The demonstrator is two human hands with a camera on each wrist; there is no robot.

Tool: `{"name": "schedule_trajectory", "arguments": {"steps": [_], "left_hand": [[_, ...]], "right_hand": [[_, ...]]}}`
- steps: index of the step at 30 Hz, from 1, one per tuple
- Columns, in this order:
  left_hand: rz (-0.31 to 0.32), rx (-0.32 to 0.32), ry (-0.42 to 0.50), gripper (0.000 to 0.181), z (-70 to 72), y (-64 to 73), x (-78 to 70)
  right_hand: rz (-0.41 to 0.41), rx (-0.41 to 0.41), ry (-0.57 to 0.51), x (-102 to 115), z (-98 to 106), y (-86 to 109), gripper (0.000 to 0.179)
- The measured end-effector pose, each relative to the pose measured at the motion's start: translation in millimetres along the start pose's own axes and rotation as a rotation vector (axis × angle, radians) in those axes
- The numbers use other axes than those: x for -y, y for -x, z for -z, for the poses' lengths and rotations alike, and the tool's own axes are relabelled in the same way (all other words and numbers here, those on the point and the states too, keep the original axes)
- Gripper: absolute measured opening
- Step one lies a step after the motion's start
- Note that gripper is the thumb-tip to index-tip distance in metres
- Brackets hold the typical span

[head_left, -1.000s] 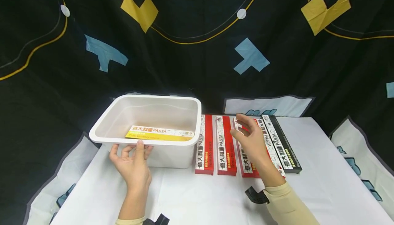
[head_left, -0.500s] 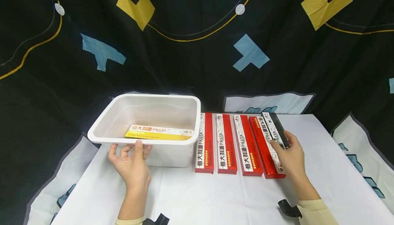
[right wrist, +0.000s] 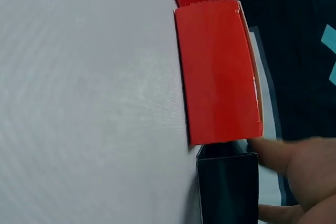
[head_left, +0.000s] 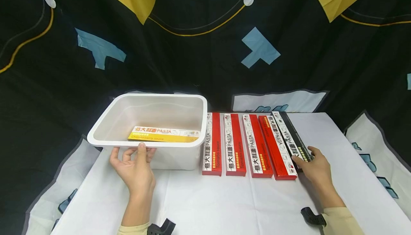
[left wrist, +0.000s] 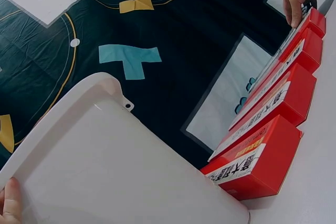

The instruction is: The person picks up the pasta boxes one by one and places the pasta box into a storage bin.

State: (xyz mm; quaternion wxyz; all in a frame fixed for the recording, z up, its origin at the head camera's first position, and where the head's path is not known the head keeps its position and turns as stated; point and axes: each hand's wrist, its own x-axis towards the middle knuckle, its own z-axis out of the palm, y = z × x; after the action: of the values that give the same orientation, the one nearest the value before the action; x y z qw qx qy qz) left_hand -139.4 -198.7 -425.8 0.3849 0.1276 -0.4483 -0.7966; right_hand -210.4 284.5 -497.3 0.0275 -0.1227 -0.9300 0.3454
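Part of the black box (head_left: 293, 136) lies hidden behind right-hand fingers (head_left: 315, 151).

I have a white-topped counter (head_left: 205, 204) on my feed, faint creases running down its front. A white bin (head_left: 178, 158) stands toward its left. To the right I count four red-and-white pasta boxes (head_left: 235, 144) lying flat in a row, with a black-and-white pasta box (head_left: 291, 134) slanting just beside the last.
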Motion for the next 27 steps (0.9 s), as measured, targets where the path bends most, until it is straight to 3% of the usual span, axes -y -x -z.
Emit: {"name": "schedule_trajectory", "arguments": {"steps": [5, 9, 14, 19, 27], "left_hand": [[-0.007, -0.007, 0.026, 0.075, -1.1, -0.1, -1.3], [-0.005, -0.013, 0.030, 0.075, -1.5, -0.1, -1.2], [0.001, -0.014, 0.031, 0.074, -0.9, 0.4, -1.1], [0.001, -0.013, 0.016, 0.073, -1.0, 0.7, -0.6], [-0.007, -0.012, 0.016, 0.072, -0.6, 1.1, -0.6]], "right_hand": [[0.018, 0.045, 0.093, 1.6, 0.2, -1.5, 0.079], [0.044, 0.109, 0.132, -1.0, 2.8, -2.3, 0.087], [0.104, 0.047, 0.156, -10.5, -0.3, 1.1, 0.090], [0.024, -0.046, 0.057, -10.2, 3.5, 6.9, 0.086], [-0.071, -0.171, -0.143, 2.7, 26.1, 12.1, 0.088]]}}
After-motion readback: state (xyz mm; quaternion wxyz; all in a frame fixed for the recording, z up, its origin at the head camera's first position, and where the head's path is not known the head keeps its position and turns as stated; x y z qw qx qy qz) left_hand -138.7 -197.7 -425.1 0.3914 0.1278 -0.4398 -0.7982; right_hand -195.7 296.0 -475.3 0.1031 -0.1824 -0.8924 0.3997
